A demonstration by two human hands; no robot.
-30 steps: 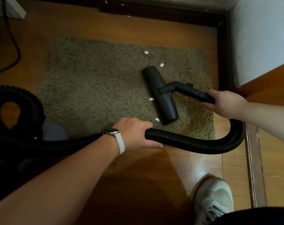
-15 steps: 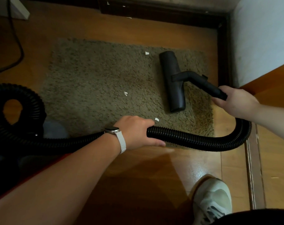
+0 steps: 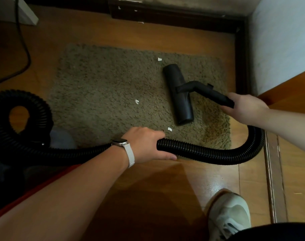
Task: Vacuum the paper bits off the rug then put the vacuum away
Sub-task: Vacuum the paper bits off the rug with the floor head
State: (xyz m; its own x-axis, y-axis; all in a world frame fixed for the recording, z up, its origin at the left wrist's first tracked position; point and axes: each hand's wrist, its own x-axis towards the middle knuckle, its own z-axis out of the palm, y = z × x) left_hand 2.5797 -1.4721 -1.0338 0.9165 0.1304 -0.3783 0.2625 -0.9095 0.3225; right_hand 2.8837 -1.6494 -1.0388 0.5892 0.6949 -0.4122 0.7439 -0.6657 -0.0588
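Observation:
A shaggy olive rug (image 3: 103, 87) lies on the wooden floor. The black vacuum floor head (image 3: 178, 94) rests on its right half. My right hand (image 3: 244, 108) grips the black wand just behind the head. My left hand (image 3: 146, 145) grips the black ribbed hose (image 3: 209, 153) at the rug's near edge. Three white paper bits lie on the rug: one (image 3: 159, 59) above the head, one (image 3: 136, 101) in the middle, one (image 3: 169, 129) by my left fingers. The vacuum body (image 3: 7, 176) sits at the lower left, mostly dark.
The hose coils in a loop (image 3: 26, 108) at the left. A black cable (image 3: 24, 47) runs across the floor at the upper left. Dark baseboard (image 3: 174, 16) and a white wall (image 3: 278, 40) close the far and right sides. My shoe (image 3: 230, 214) stands at the lower right.
The floor head went up and right across the rug, then came back down and left. Two paper bits near the head a second ago are gone; one bit now lies mid-rug.

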